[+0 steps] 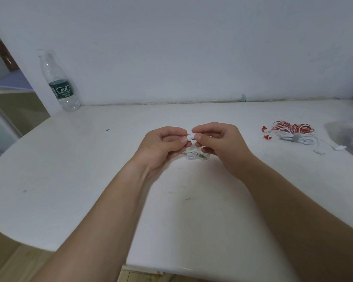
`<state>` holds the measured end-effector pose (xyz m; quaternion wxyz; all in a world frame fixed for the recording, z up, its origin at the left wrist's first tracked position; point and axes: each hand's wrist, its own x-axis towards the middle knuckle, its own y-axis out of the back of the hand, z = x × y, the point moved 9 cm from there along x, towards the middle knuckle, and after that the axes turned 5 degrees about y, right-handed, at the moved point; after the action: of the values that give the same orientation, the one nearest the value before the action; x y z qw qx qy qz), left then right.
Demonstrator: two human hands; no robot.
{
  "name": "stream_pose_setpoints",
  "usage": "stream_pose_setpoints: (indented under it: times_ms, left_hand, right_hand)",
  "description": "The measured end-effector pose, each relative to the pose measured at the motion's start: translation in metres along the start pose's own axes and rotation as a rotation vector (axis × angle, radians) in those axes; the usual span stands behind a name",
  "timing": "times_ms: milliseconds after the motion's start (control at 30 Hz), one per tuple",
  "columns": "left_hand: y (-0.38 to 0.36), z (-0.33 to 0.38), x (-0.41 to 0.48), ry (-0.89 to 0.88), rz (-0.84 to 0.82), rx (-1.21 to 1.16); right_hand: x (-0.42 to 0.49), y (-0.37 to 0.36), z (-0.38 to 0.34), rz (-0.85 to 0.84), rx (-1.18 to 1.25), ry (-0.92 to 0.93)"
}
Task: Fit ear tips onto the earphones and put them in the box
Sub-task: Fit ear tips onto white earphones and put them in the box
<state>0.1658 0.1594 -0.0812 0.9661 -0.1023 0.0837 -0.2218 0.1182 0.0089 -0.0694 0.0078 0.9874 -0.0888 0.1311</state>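
- Two hands met over the middle of the bench (90, 169), and between them sat one small white earphone (190, 137).
- Left hand (163, 145): thumb and forefinger closed in a tight grip, pinching the left side of the white piece.
- Right hand (218, 143): same story, its grip pinching the right side, with the other fingers curled underneath.
- Whether the tip was seated on the bud was too small to tell; bud and tip read as one white blob.
- Its cord (196, 156) hung below the hands in a loose coil that lay on the bench.
- My read on handling: featherweight stuff. The tip looked soft and likely to squash or pop away under a hard squeeze, so hold it by its skirt and hold the bud by its hard body, never by the thin cord.
- It looked like the fitting step, pressing tip onto bud.
- More work waited well off to the right: a red-and-white tangle (291, 128), and just beside it a white bundle (298, 139).
- No box showed anywhere, only a blurred bag (348, 137) at the right edge.
- At the back left, a bottle (58, 82) stood against the wall, well apart from the action.
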Motion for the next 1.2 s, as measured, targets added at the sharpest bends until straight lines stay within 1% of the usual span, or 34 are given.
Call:
stream_pose_setpoints:
  times_ms: [167, 300, 567, 833, 1100, 1200]
  left_hand:
    - [0.0000, -0.0018, 0.0011, 0.011, -0.029, 0.022]
    - [0.0000, -0.0013, 0.0010, 0.005, -0.033, 0.035]
    - [0.0004, -0.0018, 0.0012, -0.006, -0.016, 0.047]
    - [-0.0003, 0.0006, 0.0013, -0.022, -0.023, 0.015]
    - [-0.0002, 0.0010, 0.0004, -0.037, -0.002, 0.055]
    - [-0.0014, 0.0019, 0.0001, -0.038, -0.015, 0.063]
  right_hand:
    - [0.0010, -0.0025, -0.0004, -0.055, -0.014, 0.010]
    - [0.0002, -0.0028, -0.0029, -0.068, -0.025, 0.022]
    - [0.0001, -0.0017, -0.0050, -0.055, -0.052, 0.054]
    - [0.0008, -0.0002, -0.0034, -0.028, -0.003, 0.022]
    - [0.0005, -0.0003, -0.0079, -0.025, -0.085, 0.066]
    - [0.0010, 0.0006, -0.0082, -0.012, -0.081, 0.066]
